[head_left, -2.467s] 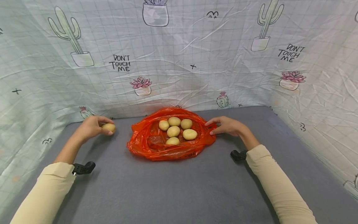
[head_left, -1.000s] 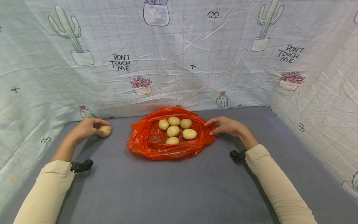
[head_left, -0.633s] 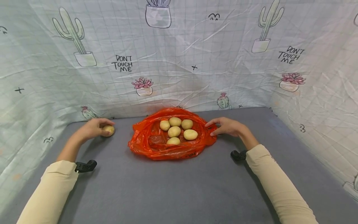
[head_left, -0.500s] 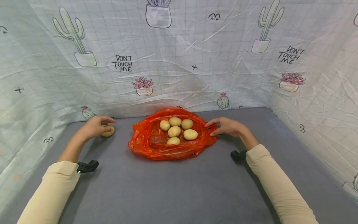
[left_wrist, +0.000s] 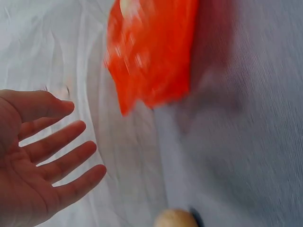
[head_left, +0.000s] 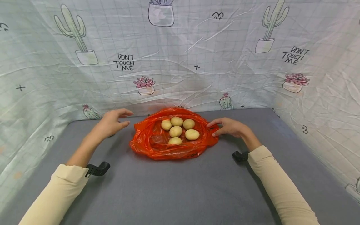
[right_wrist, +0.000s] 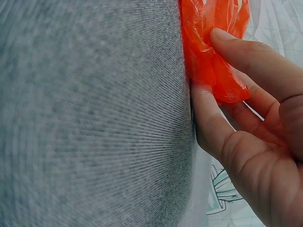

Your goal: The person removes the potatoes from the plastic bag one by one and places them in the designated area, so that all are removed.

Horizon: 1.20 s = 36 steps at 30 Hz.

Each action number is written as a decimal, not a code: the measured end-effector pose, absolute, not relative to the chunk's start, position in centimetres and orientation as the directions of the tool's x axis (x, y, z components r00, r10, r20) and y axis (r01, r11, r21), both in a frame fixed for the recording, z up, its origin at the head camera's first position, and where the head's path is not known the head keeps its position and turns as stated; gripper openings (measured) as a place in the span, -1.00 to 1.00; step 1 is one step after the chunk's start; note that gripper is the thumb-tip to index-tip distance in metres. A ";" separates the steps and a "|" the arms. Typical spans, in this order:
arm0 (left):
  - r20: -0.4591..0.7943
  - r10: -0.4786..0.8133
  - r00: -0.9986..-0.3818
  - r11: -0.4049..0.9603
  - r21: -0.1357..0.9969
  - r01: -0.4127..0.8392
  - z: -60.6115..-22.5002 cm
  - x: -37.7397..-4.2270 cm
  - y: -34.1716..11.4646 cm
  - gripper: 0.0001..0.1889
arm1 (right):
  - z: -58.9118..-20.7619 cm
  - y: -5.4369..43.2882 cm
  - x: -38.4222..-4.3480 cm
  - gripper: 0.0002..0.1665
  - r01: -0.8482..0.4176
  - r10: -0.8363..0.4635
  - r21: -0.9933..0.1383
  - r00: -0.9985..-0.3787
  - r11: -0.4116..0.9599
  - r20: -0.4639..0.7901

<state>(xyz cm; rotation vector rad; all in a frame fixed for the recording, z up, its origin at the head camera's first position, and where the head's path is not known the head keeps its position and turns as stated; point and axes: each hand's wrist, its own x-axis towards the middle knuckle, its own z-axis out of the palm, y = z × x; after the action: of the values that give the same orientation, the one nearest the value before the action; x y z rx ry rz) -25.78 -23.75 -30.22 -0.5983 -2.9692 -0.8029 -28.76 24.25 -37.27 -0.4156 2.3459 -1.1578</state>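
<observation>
An orange-red plastic bag point(head_left: 146, 154) lies spread on the table with its mouth up, and several yellow potatoes point(head_left: 175, 131) sit inside. To its left hovers my left hand point(head_left: 110, 123), fingers apart and holding nothing. The left wrist view catches one loose potato point(left_wrist: 175, 219) on the table, cut off by the lower frame edge; my hand and wrist hide it from the head view. At the bag's right end, my right hand point(head_left: 231, 127) pinches the plastic between thumb and fingers, as the right wrist view also shows.
A grey cloth covers the table point(head_left: 180, 190). Behind it and along both sides hangs a pale curtain point(head_left: 180, 62) printed with cacti. Each wrist carries a black camera mount point(head_left: 98, 169).
My left hand has let go of the potato at the left and moved right and up, towards the bag. My right hand keeps its grip on the bag's edge.
</observation>
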 end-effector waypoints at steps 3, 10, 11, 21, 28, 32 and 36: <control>0.112 0.389 -0.914 0.778 0.491 0.392 -29.8 -25.1 -22.3 -0.64 | -37.4 24.2 -28.8 -0.39 -0.054 -0.472 -0.809 -0.834 0.586 -0.286; 0.106 0.467 -0.878 0.722 0.528 0.448 -29.2 -23.9 -19.4 -0.67 | -37.5 24.3 -28.9 -0.39 -0.058 -0.479 -0.815 -0.832 0.577 -0.281; 0.103 0.475 -0.874 0.718 0.530 0.452 -29.2 -23.8 -19.1 -0.67 | -37.5 24.3 -28.9 -0.39 -0.056 -0.478 -0.814 -0.832 0.578 -0.282; 0.068 0.547 -0.834 0.708 0.495 0.504 -29.3 -22.7 -16.3 -0.69 | -37.5 24.3 -28.9 -0.38 -0.051 -0.478 -0.813 -0.829 0.581 -0.290; 0.022 0.635 -0.772 0.664 0.495 0.560 -29.0 -22.3 -14.7 -0.68 | -37.4 24.2 -28.9 -0.37 -0.055 -0.477 -0.807 -0.829 0.588 -0.291; 0.008 0.682 -0.732 0.635 0.489 0.597 -29.1 -22.5 -13.7 -0.68 | -37.2 24.1 -28.8 -0.37 -0.056 -0.478 -0.805 -0.828 0.591 -0.293; -0.021 0.721 -0.693 0.612 0.488 0.622 -29.4 -23.0 -12.7 -0.69 | -37.2 24.2 -28.7 -0.38 -0.056 -0.479 -0.804 -0.827 0.591 -0.295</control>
<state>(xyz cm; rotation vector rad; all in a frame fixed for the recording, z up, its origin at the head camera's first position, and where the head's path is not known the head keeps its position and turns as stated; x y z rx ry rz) -22.97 -12.72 -29.41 -1.2728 -3.0104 -0.7707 -28.71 24.18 -37.19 -0.4254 2.3327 -1.1553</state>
